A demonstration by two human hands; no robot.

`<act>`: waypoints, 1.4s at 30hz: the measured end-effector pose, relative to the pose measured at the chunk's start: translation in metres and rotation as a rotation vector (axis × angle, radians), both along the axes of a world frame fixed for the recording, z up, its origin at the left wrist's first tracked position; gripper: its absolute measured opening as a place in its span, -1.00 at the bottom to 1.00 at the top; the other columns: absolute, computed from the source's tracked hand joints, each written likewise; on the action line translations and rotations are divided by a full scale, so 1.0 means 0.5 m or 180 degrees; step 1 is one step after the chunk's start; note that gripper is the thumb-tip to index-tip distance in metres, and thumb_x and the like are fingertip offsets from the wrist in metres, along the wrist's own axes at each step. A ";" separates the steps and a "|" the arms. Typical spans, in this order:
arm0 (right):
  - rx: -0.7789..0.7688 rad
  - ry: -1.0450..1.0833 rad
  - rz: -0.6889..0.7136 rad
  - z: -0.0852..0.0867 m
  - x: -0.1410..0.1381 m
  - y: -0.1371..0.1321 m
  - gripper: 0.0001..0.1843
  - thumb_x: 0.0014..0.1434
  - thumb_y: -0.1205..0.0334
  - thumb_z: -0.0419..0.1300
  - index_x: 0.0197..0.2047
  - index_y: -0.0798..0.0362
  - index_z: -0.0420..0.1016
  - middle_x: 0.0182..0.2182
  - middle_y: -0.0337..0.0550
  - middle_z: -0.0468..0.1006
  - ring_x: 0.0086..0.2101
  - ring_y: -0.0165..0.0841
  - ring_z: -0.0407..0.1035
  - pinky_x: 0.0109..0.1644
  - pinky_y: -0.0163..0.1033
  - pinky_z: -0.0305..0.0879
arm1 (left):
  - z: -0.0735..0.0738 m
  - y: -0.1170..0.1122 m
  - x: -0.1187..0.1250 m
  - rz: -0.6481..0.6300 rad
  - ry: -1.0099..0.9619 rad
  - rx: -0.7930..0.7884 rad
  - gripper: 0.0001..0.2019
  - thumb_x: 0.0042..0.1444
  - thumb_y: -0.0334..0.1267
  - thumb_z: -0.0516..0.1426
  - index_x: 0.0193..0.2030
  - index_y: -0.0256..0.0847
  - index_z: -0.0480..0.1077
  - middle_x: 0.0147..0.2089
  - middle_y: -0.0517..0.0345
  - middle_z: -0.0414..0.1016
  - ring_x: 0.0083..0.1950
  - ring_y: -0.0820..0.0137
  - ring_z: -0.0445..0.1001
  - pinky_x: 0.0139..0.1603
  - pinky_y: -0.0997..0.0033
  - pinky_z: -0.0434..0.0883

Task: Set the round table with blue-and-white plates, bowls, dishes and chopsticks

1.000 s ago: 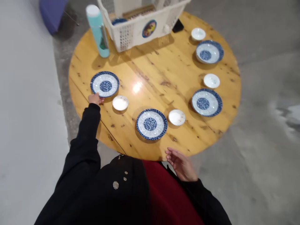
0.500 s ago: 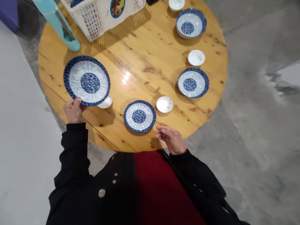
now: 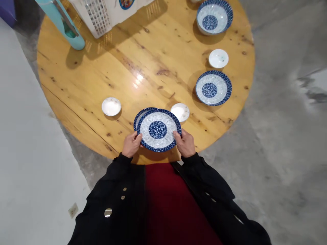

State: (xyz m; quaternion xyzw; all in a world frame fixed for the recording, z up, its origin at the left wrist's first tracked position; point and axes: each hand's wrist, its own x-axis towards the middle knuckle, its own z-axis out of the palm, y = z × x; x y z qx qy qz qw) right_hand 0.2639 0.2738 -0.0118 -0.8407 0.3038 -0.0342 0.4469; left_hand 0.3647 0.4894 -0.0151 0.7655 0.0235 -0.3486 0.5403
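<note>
My left hand (image 3: 131, 144) and my right hand (image 3: 186, 144) both grip the rim of a blue-and-white patterned plate (image 3: 158, 129), one on each side. I hold it just above a second, matching plate (image 3: 138, 117) that lies on the round wooden table (image 3: 84, 81) near its front edge; only the left rim of that lower plate shows. A small white saucer (image 3: 180, 112) sits just right of the plates. Another small white saucer (image 3: 111, 106) sits to the left.
Two more blue-and-white plates (image 3: 213, 87) (image 3: 214, 16) and a white saucer (image 3: 218, 58) lie along the table's right side. A white plastic basket (image 3: 102, 13) and a teal bottle (image 3: 66, 29) stand at the back left. Grey concrete floor surrounds the table.
My left hand lifted the plate from the table's left side and carried it right, over the front plate. My right hand came up and took hold of its right rim.
</note>
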 end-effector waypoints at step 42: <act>-0.0247 0.1303 0.0535 -0.057 0.125 0.003 -0.65 0.33 0.09 0.03 0.02 0.12 0.46 -0.11 0.02 0.61 -0.09 -0.16 0.47 -0.08 -0.24 0.25 | -0.033 -0.011 0.162 -0.1337 -0.1326 0.2043 -0.64 0.28 0.05 -0.07 -0.35 -0.13 0.36 -0.28 -0.02 0.57 -0.23 0.20 0.51 -0.32 0.40 0.22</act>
